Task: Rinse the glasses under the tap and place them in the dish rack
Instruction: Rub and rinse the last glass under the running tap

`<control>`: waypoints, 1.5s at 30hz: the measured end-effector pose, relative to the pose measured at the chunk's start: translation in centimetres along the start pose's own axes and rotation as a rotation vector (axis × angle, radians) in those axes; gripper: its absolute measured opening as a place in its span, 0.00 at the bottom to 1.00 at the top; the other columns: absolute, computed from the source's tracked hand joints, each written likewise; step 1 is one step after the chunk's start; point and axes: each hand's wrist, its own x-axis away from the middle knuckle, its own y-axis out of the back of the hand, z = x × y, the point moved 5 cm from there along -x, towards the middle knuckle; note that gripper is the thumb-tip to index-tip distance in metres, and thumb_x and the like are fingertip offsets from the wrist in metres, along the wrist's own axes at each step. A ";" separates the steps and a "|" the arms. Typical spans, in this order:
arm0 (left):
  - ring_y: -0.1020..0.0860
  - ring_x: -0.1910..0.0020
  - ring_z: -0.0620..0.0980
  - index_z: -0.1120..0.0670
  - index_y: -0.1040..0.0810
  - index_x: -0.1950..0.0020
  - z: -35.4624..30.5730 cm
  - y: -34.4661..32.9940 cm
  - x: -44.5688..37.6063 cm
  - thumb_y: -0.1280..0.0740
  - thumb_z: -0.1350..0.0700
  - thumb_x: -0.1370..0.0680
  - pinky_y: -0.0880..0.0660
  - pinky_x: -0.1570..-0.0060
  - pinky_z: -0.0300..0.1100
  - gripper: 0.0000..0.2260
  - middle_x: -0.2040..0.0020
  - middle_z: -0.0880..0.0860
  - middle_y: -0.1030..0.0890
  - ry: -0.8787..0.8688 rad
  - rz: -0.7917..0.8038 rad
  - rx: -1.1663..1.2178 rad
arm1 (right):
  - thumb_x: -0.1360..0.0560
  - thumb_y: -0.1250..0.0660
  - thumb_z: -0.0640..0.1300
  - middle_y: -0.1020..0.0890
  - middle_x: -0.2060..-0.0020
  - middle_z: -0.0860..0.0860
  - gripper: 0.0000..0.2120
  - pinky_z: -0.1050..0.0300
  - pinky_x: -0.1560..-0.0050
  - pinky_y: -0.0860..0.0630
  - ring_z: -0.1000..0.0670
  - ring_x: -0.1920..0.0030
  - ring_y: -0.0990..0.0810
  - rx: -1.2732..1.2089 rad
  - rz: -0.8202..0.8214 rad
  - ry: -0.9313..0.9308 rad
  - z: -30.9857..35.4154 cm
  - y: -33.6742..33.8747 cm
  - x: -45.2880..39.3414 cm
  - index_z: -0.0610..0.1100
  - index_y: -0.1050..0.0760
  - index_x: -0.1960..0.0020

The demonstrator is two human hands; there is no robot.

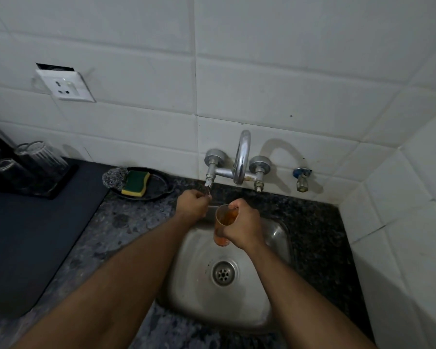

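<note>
My right hand [244, 224] grips an orange-tinted glass [222, 229] and holds it upright over the steel sink [275, 250], just below the curved tap spout [242, 157]. My left hand [190, 204] pinches the small handle of the left tap valve [208, 191], which sticks out from the tiled wall. No water stream is visible. A black dish rack [48, 185] stands on the counter at far left, with two clear glasses [43, 154] upside down in it.
A black dish [159, 187] holding a yellow-green sponge [136, 183] and steel scourer [113, 177] sits left of the tap. A dark mat [30, 235] covers the left counter. A small blue-handled valve [302, 178] is on the wall at right; a socket [64, 85] is upper left.
</note>
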 end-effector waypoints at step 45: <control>0.18 0.53 0.41 0.51 0.22 0.43 -0.3 -0.1 7.8 0.14 0.57 0.41 0.19 0.54 0.39 0.30 0.53 0.44 0.18 -0.518 0.253 -0.225 | 0.25 0.23 0.38 0.12 0.56 0.54 0.06 0.64 0.52 0.20 0.58 0.56 0.15 -0.055 -0.001 0.444 -0.4 -0.6 3.7 0.45 0.11 0.50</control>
